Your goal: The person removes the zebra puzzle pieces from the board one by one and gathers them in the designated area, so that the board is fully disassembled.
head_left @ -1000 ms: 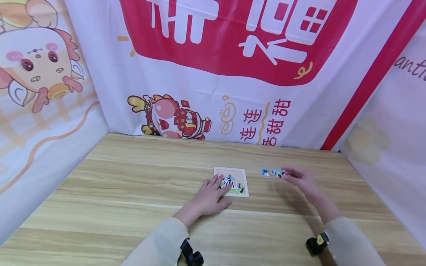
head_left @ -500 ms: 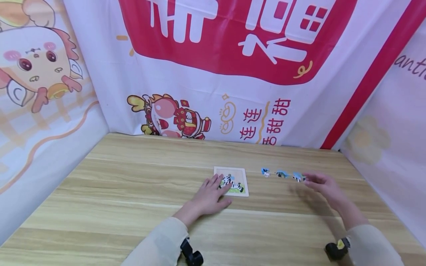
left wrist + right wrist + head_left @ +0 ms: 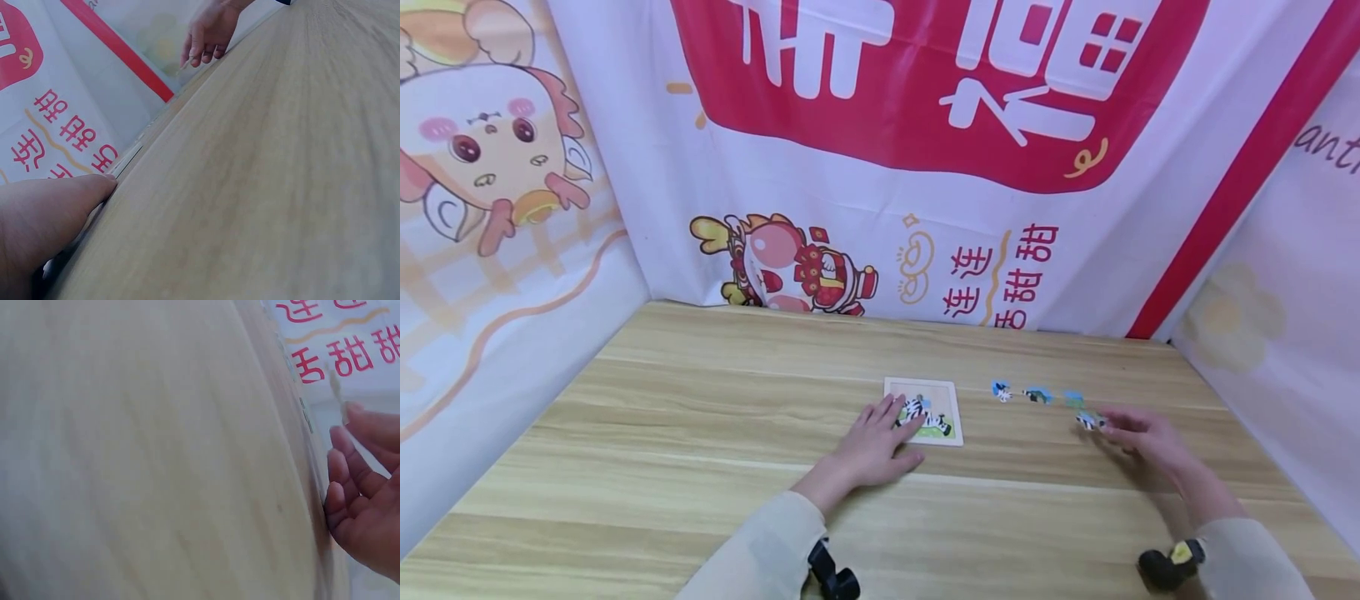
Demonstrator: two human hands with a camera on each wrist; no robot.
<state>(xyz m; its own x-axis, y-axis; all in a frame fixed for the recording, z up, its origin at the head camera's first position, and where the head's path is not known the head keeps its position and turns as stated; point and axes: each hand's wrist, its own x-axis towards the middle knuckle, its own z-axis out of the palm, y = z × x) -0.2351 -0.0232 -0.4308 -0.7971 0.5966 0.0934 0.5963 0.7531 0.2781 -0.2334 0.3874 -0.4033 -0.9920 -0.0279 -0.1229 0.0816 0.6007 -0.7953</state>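
Note:
A square zebra puzzle board (image 3: 942,390) with a pale frame lies flat on the table. My left hand (image 3: 871,443) rests on its left part, fingers spread and straight, hiding some of the picture. In the left wrist view the thumb (image 3: 56,209) lies by the board's edge. To the right, my right hand (image 3: 1153,440) pinches a striped puzzle piece (image 3: 1087,421) between thumb and fingertips. The right wrist view shows that piece (image 3: 336,387) edge-on, raised off the table. Just beyond it lies a blue and green puzzle piece (image 3: 1073,398).
Two more puzzle pieces, one with a zebra head (image 3: 1002,391) and one darker (image 3: 1037,395), lie in a row right of the board. A printed cloth (image 3: 820,167) rises along the table's back edge, with more cloth at both sides.
My right hand has moved right along the row, then slightly nearer to me, carrying the striped piece. The pieces it covered now show. My left hand stays on the board.

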